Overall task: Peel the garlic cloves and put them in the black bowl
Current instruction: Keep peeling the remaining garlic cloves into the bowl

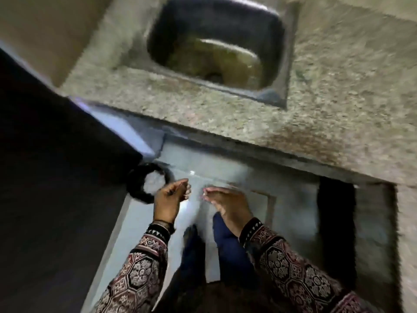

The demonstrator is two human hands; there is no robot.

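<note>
A speckled granite counter [338,91] was seen across the top of the view, with a steel sink [277,91] sunk into it and murky water lying in its basin. Below it a grey floor [293,199] was shown, all of it blurred. Two patterned sleeves [144,267] were raised over the floor. The right hand [228,206] was held with its fingers stretched forward and laid together, a pale fleck [204,195] at their tips too blurred to be named. The left hand [170,197] was bunched, fingertips drawn to the thumb; whether anything was pinched could not be told. The black bowl [135,188] was placed just left of that hand, its inside pale
</note>
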